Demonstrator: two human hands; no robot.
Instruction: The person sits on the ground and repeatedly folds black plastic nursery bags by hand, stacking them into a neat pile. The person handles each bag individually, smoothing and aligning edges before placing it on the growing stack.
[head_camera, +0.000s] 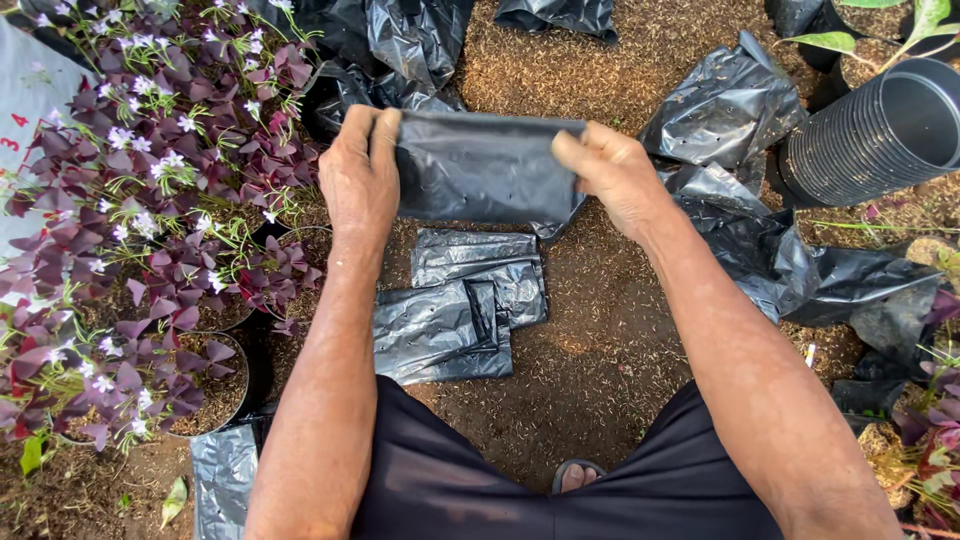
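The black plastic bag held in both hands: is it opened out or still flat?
Flat: the black plastic bag is stretched taut between left hand and right hand, with no mouth gaping.

The flat bag (480, 165) stretched between the left hand (360, 170) and right hand (615, 175) is thin black plastic film, semi-matt, smooth, with small punched holes. The folded bags (460, 315) on the ground are the same film, glossier, creased and wrinkled. The crumpled sheets (730, 105) to the right are shiny black plastic, heavily crinkled. The stacked pots (880, 135) are rigid black plastic, ribbed at the rim, dull finish. The ground (600, 370) is coarse, granular and brown, probably husk or sawdust mix; the view does not settle which. The shorts (450, 480) are dark matt cloth.
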